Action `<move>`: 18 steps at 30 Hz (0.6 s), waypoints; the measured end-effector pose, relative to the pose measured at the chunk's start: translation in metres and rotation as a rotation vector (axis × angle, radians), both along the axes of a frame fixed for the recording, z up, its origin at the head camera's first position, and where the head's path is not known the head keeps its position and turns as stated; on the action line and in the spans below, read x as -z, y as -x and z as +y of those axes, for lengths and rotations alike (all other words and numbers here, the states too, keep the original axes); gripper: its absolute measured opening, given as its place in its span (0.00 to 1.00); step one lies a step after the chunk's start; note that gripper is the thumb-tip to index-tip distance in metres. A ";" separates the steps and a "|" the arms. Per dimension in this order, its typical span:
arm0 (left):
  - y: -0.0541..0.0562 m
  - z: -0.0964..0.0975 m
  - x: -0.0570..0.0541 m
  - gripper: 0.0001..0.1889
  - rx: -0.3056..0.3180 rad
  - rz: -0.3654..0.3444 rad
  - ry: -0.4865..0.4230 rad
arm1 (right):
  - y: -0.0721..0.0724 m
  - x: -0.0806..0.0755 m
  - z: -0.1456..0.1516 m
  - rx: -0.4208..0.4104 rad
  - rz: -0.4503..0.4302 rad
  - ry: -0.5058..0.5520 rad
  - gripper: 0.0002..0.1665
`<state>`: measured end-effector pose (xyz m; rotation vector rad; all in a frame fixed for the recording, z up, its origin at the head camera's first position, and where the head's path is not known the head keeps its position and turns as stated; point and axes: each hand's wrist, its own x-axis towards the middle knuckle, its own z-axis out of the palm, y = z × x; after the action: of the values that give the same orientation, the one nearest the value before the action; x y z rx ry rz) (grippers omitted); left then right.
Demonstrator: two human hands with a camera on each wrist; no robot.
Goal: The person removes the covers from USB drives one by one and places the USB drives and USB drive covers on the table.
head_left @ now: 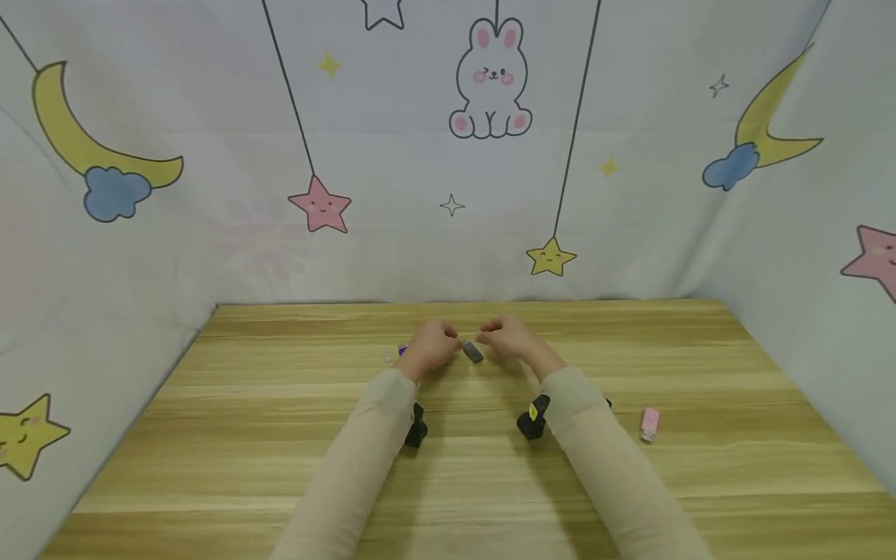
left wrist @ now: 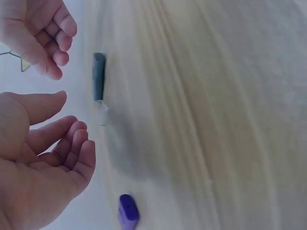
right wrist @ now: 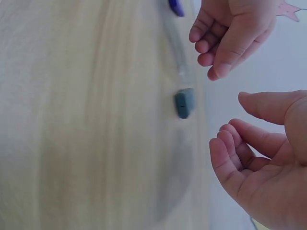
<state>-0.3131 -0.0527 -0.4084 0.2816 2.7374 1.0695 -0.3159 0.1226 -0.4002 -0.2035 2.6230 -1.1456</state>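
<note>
Left hand [head_left: 434, 348] and right hand [head_left: 514, 340] both released, thumbs apart from softly curved fingers, gripping nothing, apparently raised over the tabletop [head_left: 462, 482]. Lying between and below the hands, a dark grey USB stick [head_left: 473, 352], slanted, with a pale translucent end [left wrist: 102, 111] on the left hand's side. Cap or bare plug there: cannot tell, too blurred. No contact visible with either hand.

Main risk, as judged from here: a nudged, skidding stick. Small, flat-lying and smooth-looking, so likely to slide or spin if brushed by one hand while unpinned by the other. Also likely to tip out of a pinch taken too near one end. If capped, liable to come apart under an uneven pull, with the loose piece flicked beyond the hands. If bare, liable to be pressed sideways at the plug. Possible, too, with so narrow a gap between the hands: colliding fingertips.

Just past the left hand's outer side, partly hidden, a purple drive [head_left: 402, 350], and beside it a tiny clear piece [head_left: 388, 357]: easily swept aside by an outward swing of the left wrist, and easily overlooked. Nearer the body than the right hand and well out to its right, a pink USB stick [head_left: 649, 425]: exposed to a dragging right sleeve [head_left: 612, 467].
</note>
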 end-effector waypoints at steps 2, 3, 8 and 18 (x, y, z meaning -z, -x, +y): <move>-0.001 0.001 -0.003 0.18 0.019 -0.001 -0.005 | -0.001 -0.005 0.003 -0.014 -0.005 0.021 0.25; -0.001 0.001 -0.005 0.19 0.032 0.007 -0.004 | -0.002 -0.007 0.004 -0.020 -0.008 0.039 0.26; -0.004 0.004 -0.015 0.21 0.085 0.032 -0.024 | -0.009 -0.023 0.015 -0.059 0.012 0.105 0.27; -0.025 0.011 -0.042 0.21 0.147 0.101 -0.037 | -0.031 -0.061 0.036 -0.142 0.145 0.035 0.27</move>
<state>-0.2877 -0.0417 -0.3667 0.5472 2.7360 1.0949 -0.2853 0.1591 -0.3391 -0.4887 2.6626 -1.1696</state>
